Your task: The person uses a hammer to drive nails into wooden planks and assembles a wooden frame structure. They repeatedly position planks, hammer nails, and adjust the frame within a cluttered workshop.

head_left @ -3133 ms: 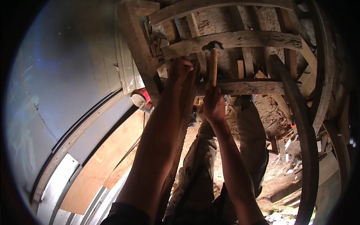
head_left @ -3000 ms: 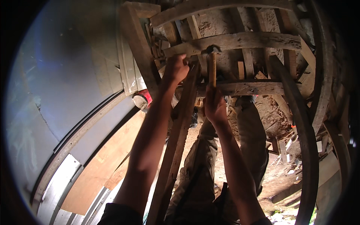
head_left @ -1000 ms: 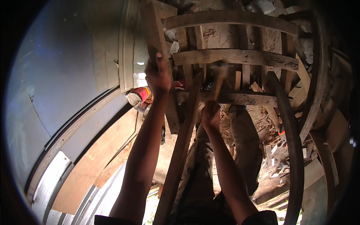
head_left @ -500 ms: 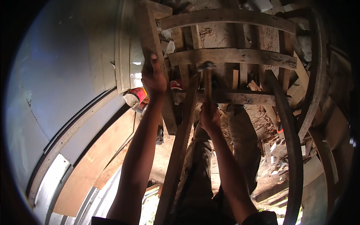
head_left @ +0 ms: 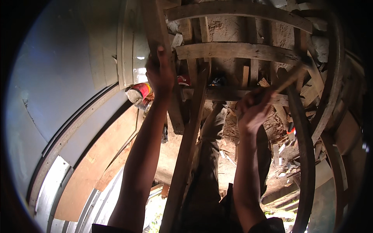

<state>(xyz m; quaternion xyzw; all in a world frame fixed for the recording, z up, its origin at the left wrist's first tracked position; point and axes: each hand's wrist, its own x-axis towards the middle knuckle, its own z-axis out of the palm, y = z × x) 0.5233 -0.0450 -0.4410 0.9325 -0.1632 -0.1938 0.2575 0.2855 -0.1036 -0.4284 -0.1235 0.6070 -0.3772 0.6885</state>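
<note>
My left hand is wrapped round an upright wooden board on the left side of the frame, its thumb lying along the face. My right hand is closed on a hammer, whose wooden handle slants up to the right. The hammer's head is dark and blurred against the frame's right side. Between my arms a long wooden leg runs toward me, its far end by the lower crosspiece. Above the hands, two curved slats span the wooden frame.
A red and yellow can lies left of my left hand, against a grey panel. Curved wooden posts rise on the right. Wood scraps litter the dirt floor, and my legs stand below the frame.
My right hand has swung the hammer away to the right, from the top of the long leg to the frame's right side. The left hand keeps its grip on the board.
</note>
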